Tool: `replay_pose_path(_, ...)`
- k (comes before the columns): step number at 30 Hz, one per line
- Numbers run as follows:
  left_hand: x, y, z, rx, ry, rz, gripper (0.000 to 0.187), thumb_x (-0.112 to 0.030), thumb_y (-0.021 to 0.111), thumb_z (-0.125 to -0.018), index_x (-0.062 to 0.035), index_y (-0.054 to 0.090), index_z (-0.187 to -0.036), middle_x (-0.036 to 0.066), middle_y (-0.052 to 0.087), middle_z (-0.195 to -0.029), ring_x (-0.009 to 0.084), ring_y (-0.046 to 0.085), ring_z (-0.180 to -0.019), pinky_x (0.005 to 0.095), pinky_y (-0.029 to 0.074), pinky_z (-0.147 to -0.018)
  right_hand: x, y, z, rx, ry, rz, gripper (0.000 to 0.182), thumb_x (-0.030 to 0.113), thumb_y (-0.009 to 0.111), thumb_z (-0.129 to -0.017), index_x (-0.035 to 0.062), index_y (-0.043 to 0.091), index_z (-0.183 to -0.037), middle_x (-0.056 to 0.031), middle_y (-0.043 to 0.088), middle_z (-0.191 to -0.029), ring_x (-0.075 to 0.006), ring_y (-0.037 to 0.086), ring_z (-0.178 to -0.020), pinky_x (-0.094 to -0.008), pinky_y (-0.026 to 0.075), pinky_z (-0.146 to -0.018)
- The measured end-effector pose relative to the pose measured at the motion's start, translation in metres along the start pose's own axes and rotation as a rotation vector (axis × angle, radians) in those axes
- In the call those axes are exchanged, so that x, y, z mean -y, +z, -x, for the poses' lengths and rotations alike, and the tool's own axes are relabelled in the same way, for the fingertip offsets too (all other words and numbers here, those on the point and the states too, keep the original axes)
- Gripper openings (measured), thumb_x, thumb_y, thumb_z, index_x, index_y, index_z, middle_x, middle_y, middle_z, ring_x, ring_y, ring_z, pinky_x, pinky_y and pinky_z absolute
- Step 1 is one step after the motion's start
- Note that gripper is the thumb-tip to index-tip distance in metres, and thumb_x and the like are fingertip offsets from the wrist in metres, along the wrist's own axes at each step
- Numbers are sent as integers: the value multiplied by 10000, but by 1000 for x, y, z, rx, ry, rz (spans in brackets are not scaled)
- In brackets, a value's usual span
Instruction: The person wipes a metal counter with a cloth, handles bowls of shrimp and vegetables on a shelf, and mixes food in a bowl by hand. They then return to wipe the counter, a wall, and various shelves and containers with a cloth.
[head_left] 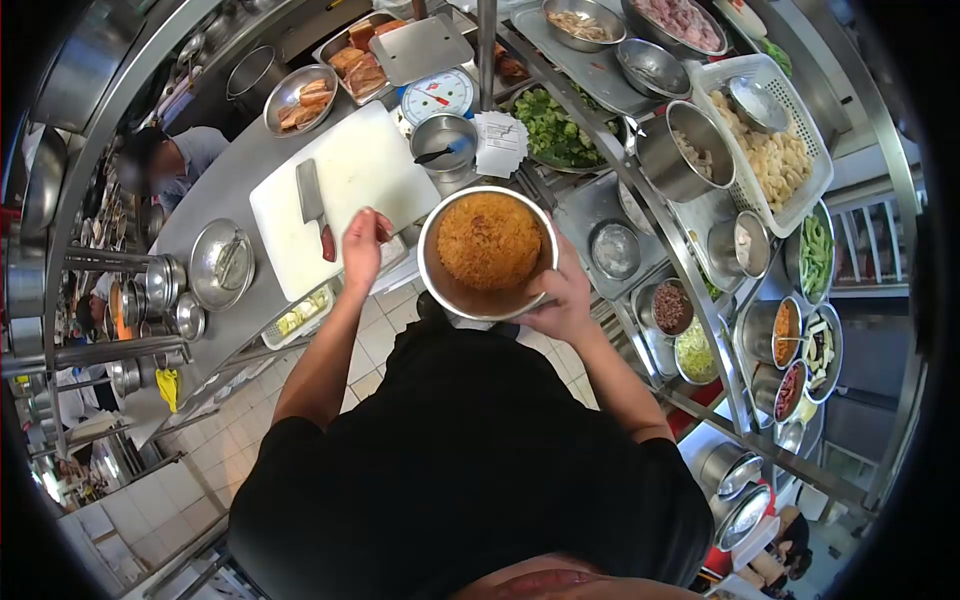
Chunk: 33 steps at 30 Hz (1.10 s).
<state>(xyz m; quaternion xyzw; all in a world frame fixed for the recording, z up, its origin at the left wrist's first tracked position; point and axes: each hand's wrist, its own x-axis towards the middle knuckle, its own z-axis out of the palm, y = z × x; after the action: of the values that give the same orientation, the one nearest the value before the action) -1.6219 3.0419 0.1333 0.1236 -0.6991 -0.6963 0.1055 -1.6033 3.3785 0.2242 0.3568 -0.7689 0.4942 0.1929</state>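
My right hand (562,298) grips the rim and side of a steel bowl (428,262), thumb over the edge. A mound of orange-brown, crumbly food (488,240) fills much of the bowl, which is held in front of my body. My left hand (364,246) is raised near the front edge of a white cutting board (385,170); its fingers are loosely bent, with nothing visible in them. On that board, left of the hand, lies a cleaver (310,195) with a reddish-brown handle. Beyond the bowl stands a steel pot (443,135) with a black-handled utensil (435,155) across it.
A dial scale (437,97) stands behind the board, near a bowl of meat slabs (303,102). Broccoli (555,125) is at the back. On the right, a metal rack holds a white basket (822,160) and several ingredient bowls. Another person (195,155) is at far left.
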Motion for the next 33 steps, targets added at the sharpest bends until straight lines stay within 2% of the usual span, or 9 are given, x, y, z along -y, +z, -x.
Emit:
replay_pose_path(3,-77,-1,8,-78,424,-199,304,-265,516,-1035,-20,632,-898,41,637,-770,112,547,-650,260,449,-614,1,13,-10,-25,86,-44,435,276,951,-593,97,583,-740,-309,506,-1395,-471,485,-1321,-493,393,-1093)
replay_pose_path(6,-150,12,29,329,634,-475,243,-227,580,-970,-7,670,-1021,115,684,-785,207,641,-668,331,503,-611,-4,33,-19,20,88,11,447,250,958,-546,75,602,-751,-303,489,-1420,-456,452,-1354,-476,404,-1085)
replay_pose_path(8,-168,34,33,506,589,-719,224,-151,576,-910,-32,703,-1051,178,707,-819,312,696,-728,403,544,-631,-1,53,-29,48,89,22,443,227,956,-523,76,605,-747,-288,491,-1427,-433,450,-1365,-484,402,-1084)
replay_pose_path(11,-162,51,15,741,255,-1259,258,-163,580,-834,-25,713,-1007,198,706,-848,356,699,-807,444,555,-691,10,80,-38,116,36,51,448,251,953,-585,88,551,-700,-283,517,-1399,-456,436,-1371,-486,384,-1101)
replay_pose_path(17,-121,35,4,1102,167,-1416,331,-196,578,-781,-49,705,-1049,194,712,-859,368,700,-821,487,547,-718,15,113,-44,76,54,94,459,240,955,-541,81,559,-711,-300,465,-1446,-442,411,-1395,-479,390,-1090)
replay_pose_path(21,-143,18,-9,976,225,-1391,334,-180,583,-772,-131,717,-1075,188,714,-861,365,704,-820,489,549,-723,21,110,-53,100,156,70,458,205,955,-533,73,556,-713,-315,388,-1501,-423,385,-1417,-457,393,-1094)
replay_pose_path(25,-148,25,-24,691,236,-1454,238,-171,591,-784,-51,757,-905,159,734,-869,328,726,-837,435,573,-718,21,114,-55,84,134,60,455,185,957,-532,71,553,-706,-319,383,-1501,-422,375,-1424,-435,397,-1096)
replay_pose_path(30,-145,39,-9,1037,70,-1483,264,-170,584,-761,-5,755,-876,229,714,-924,364,710,-883,446,563,-779,17,124,-41,26,167,13,454,174,958,-547,67,545,-702,-313,379,-1508,-425,392,-1412,-420,409,-1086)
replay_pose_path(33,-158,41,-4,1048,0,-1529,295,-158,580,-760,-48,759,-966,210,716,-938,364,705,-888,442,557,-794,14,119,-37,1,211,-36,452,154,958,-550,64,542,-700,-309,359,-1523,-422,405,-1405,-419,409,-1084)
